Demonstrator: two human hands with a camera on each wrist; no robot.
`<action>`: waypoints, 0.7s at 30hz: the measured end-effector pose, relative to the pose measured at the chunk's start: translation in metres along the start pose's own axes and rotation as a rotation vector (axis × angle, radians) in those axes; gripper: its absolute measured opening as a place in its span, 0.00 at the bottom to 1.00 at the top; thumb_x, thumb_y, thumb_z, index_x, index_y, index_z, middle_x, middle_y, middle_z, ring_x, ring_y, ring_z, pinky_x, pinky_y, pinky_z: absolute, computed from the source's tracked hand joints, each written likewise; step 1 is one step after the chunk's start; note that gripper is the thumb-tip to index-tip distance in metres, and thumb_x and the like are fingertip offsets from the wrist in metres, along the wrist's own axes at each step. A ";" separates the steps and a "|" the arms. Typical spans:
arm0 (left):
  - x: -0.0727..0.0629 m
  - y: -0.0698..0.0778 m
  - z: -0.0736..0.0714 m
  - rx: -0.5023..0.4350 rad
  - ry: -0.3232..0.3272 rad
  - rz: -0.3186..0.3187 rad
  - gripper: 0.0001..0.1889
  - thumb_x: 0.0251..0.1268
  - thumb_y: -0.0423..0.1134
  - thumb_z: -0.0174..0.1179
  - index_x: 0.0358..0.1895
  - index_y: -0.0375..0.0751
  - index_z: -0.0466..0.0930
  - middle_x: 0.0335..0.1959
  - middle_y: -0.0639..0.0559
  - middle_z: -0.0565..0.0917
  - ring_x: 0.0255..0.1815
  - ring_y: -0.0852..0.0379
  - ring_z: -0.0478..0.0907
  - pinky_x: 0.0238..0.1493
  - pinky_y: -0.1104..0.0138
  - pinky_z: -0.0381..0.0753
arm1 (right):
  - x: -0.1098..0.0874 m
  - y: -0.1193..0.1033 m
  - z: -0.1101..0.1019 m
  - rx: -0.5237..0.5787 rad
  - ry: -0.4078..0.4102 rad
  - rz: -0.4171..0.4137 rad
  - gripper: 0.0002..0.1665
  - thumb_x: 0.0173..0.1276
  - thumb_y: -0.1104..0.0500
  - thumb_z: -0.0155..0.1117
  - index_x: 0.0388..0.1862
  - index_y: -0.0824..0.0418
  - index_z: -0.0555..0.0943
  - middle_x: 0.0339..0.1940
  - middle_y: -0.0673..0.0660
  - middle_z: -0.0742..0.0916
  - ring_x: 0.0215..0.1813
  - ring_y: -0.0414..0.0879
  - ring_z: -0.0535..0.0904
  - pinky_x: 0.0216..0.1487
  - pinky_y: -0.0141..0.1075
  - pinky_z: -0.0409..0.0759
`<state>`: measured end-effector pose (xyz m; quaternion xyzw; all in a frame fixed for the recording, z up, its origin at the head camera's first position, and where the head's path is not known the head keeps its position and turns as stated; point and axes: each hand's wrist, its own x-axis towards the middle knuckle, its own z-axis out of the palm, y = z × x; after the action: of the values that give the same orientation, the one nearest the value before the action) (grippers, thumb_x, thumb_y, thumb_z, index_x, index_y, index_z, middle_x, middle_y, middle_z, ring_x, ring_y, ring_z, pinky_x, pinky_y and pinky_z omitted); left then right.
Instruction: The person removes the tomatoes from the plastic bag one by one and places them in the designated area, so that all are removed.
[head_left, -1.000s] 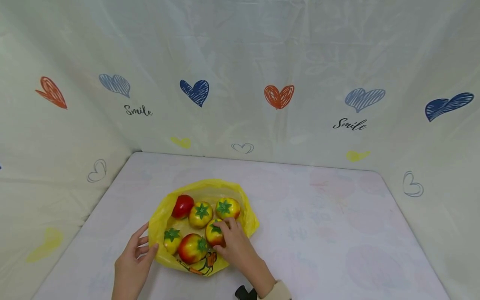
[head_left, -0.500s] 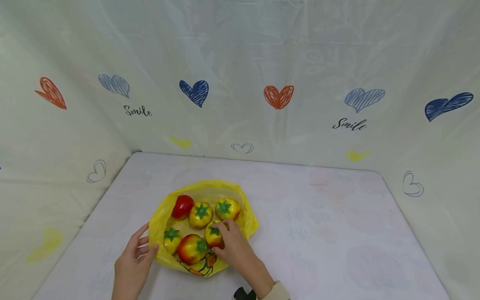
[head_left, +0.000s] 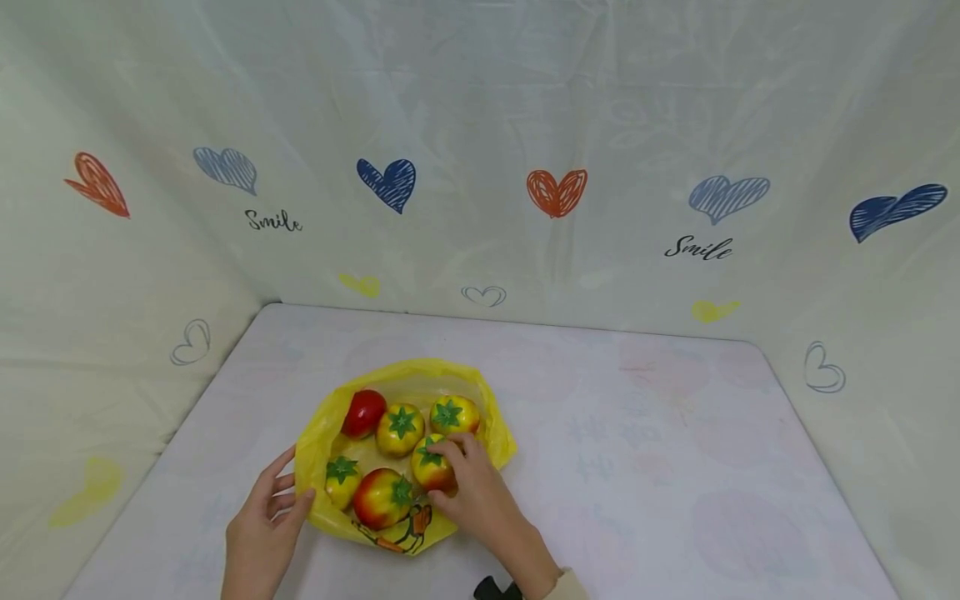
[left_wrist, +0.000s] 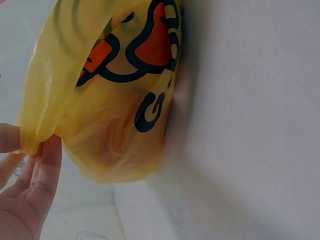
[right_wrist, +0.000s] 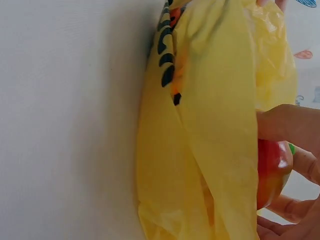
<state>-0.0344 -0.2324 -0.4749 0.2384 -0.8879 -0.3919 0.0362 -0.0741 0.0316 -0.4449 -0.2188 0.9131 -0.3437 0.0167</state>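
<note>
A red-and-yellow tomato with a green star-shaped leaf top sits inside an open yellow plastic bag, toward its right side. The right hand reaches in over the rim, thumb and fingers curled round this tomato. Beside it in the bag are four more leaf-topped tomatoes and one plain red fruit. The left hand pinches the bag's left edge between thumb and fingers. The bag rests on a whitish table, before a pale backdrop printed with hearts and the word "Smile"
</note>
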 end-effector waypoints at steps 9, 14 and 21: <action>0.017 -0.034 0.018 0.034 0.034 -0.013 0.34 0.61 0.52 0.59 0.67 0.79 0.53 0.51 0.54 0.77 0.40 0.63 0.78 0.37 0.71 0.84 | -0.006 -0.001 -0.019 0.044 0.100 -0.030 0.28 0.55 0.57 0.70 0.55 0.52 0.74 0.61 0.58 0.71 0.60 0.52 0.70 0.53 0.43 0.79; -0.002 0.004 -0.002 -0.023 -0.014 -0.017 0.34 0.63 0.44 0.59 0.70 0.65 0.56 0.52 0.45 0.77 0.42 0.56 0.79 0.38 0.65 0.84 | -0.008 0.002 -0.029 0.067 0.147 -0.021 0.29 0.54 0.57 0.72 0.55 0.52 0.74 0.61 0.57 0.70 0.61 0.52 0.69 0.54 0.43 0.79; -0.022 0.040 -0.018 -0.037 -0.024 -0.011 0.32 0.64 0.40 0.59 0.71 0.53 0.58 0.50 0.40 0.76 0.41 0.53 0.79 0.42 0.57 0.84 | -0.009 0.012 -0.040 0.088 0.270 -0.021 0.31 0.49 0.61 0.75 0.53 0.54 0.75 0.59 0.58 0.71 0.60 0.53 0.69 0.54 0.44 0.79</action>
<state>-0.0263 -0.2118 -0.4316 0.2377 -0.8796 -0.4111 0.0276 -0.0779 0.0688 -0.4231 -0.1791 0.8888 -0.4098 -0.1003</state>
